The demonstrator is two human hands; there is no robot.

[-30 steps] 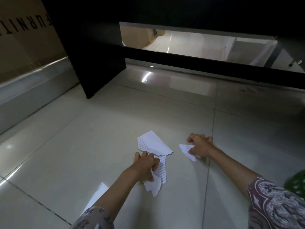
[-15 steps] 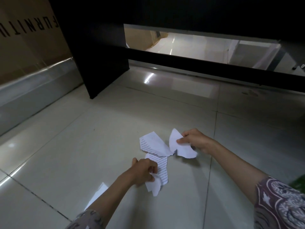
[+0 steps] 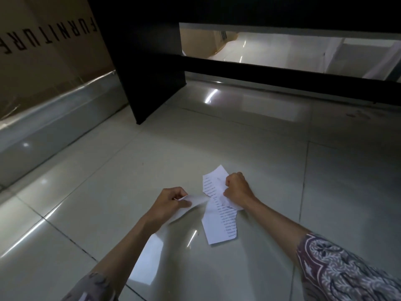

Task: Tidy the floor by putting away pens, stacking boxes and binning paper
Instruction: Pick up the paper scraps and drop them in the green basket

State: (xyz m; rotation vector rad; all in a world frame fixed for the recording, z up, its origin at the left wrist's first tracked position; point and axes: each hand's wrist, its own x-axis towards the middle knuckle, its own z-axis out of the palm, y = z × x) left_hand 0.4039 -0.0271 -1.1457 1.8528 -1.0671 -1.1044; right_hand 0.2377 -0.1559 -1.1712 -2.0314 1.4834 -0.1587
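Torn white paper lies on the glossy tiled floor [image 3: 91,198] in front of me. My left hand [image 3: 171,200] pinches a plain torn piece [image 3: 195,199] just above the floor. My right hand [image 3: 237,189] is curled round a crumpled scrap, and its fist rests on the upper lined piece [image 3: 211,183]. Below it a longer lined strip [image 3: 221,227] lies flat on the tile. Another white sheet [image 3: 149,257] lies near my left forearm, partly hidden by it. No pens, boxes to stack or bin are in view.
A black desk panel [image 3: 152,68] stands ahead on the left, with a low black crossbar [image 3: 282,72] running right. A big cardboard box printed FURNITURE [image 3: 43,53] leans at far left behind a grey skirting [image 3: 54,124].
My right hand carried its scrap left and set its fist on the lined pieces. My left hand let go of the lined strip, which now lies flat, and pinches a plain piece.
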